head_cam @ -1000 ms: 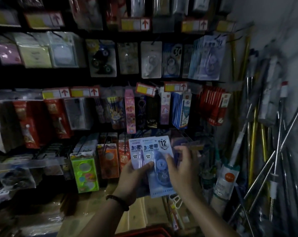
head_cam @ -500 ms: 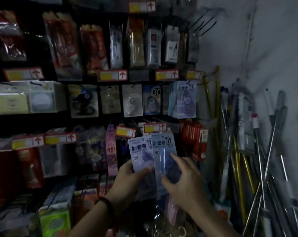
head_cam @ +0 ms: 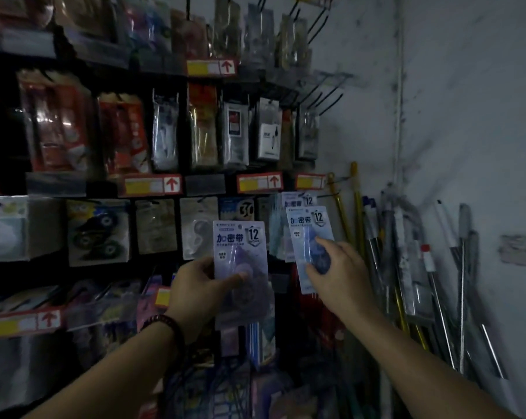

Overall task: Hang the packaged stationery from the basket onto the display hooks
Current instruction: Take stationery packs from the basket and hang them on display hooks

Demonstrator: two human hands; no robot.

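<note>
If the right pack (head_cam: 307,234) misses its hook: it may slide down past the hanging stack (head_cam: 277,234) of matching packs and drop among the poles (head_cam: 407,267) right of that stack.
Right hand (head_cam: 342,278): thumb and fingers pinch the lower half of the right pack, just in front of the hanging stack. A grip that low probably lets the top edge wobble.
Hook: hidden behind the hanging stack's top cards. The dim light likely makes lining up the hole harder.
Left hand (head_cam: 199,287): thumb on the front of the left pack (head_cam: 240,258), fingers behind it, left of the hanging stack and lower. I cannot tell whether more packs sit behind.
Left pack risk: with attention on the right side, that pinch may loosen.
</note>
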